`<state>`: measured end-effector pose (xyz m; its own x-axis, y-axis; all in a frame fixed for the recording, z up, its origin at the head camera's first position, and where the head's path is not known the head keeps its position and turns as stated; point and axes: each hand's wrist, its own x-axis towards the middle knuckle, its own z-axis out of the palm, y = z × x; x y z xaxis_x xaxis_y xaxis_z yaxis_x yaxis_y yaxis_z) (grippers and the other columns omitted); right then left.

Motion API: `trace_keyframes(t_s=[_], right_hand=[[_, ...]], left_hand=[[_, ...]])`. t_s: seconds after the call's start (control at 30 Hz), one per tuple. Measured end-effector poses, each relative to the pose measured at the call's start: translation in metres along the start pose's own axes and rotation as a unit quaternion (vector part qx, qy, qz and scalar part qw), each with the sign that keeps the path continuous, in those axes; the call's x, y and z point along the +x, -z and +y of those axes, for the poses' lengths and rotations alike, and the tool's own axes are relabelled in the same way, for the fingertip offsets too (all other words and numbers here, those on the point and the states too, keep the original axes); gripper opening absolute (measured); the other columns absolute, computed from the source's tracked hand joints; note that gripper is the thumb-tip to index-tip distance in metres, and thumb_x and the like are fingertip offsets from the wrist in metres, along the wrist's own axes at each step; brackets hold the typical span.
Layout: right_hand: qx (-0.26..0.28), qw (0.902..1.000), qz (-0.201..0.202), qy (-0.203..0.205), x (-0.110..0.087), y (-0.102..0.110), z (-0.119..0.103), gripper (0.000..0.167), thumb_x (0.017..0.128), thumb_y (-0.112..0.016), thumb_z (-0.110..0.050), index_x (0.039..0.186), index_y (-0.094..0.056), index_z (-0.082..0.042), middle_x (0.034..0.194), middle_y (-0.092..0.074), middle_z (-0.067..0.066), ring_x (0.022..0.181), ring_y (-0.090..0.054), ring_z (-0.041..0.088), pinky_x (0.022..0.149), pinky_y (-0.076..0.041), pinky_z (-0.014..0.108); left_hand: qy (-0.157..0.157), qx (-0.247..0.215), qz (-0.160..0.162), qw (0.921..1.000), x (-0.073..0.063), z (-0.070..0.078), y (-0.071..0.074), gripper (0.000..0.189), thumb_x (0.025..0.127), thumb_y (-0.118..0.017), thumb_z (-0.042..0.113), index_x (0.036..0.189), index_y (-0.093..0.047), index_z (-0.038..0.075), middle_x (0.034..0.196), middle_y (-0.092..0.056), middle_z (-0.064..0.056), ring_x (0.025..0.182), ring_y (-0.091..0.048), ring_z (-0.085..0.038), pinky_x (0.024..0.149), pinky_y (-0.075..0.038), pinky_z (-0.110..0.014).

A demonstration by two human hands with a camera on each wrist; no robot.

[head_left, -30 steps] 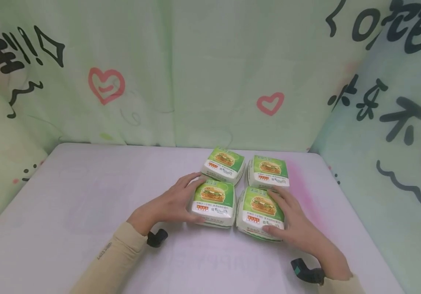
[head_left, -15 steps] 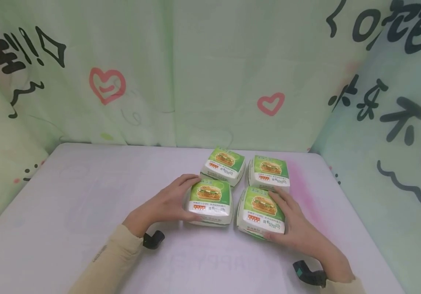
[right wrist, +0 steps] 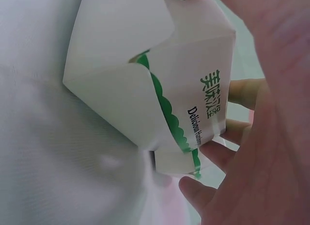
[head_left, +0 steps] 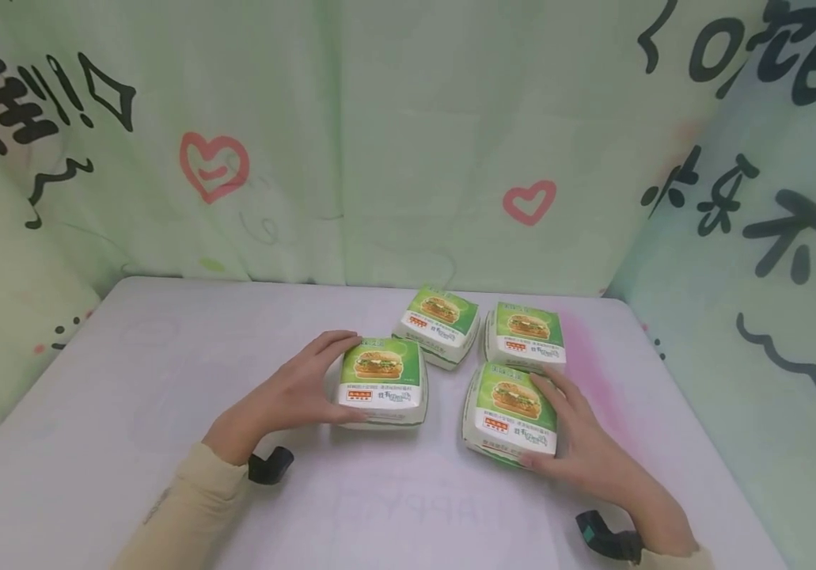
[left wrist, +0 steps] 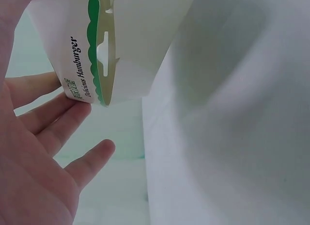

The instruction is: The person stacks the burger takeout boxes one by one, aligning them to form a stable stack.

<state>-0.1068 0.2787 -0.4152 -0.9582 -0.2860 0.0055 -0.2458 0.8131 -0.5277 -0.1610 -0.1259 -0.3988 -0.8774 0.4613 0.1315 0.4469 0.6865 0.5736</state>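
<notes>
My left hand (head_left: 292, 398) grips a green-and-white hamburger box (head_left: 382, 383) by its left side, thumb at the front and fingers at the back. In the left wrist view, that box (left wrist: 72, 45) shows its side slot, and the fingertips touch its far corner. My right hand (head_left: 589, 443) holds the front right hamburger box (head_left: 510, 416) by its right side. The right wrist view shows this box (right wrist: 189, 79) resting on the cloth with the fingers along its printed side. Behind them stand a back left hamburger box (head_left: 438, 326) and a back right hamburger box (head_left: 525, 336).
A pale cloth-covered table (head_left: 201, 356) carries the boxes, with its surface stretching to the left and front. A green curtain (head_left: 408, 142) with hearts and writing closes off the back and sides.
My left hand has moved leftward with its hamburger box, widening the gap to the front right box. The right hand and its box have hardly moved; the back boxes stay put.
</notes>
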Motion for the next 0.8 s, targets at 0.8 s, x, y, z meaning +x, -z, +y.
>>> trace_keyframes(t_s=[0.8], right_hand=[[0.020,0.9997,0.009,-0.006,-0.005,-0.002,-0.002,0.108,0.076,-0.081,-0.046,0.159,-0.017,-0.017,0.162,-0.011,0.016,0.141,-0.025,0.040,0.106,-0.035,0.069]], left_hand=[[0.005,-0.105,-0.009,0.9944,-0.023,-0.016,-0.023,0.105,0.069,-0.088,0.042,0.154,-0.032,0.019,0.160,-0.027,-0.001,0.148,-0.029,-0.029,0.117,-0.034,-0.056]])
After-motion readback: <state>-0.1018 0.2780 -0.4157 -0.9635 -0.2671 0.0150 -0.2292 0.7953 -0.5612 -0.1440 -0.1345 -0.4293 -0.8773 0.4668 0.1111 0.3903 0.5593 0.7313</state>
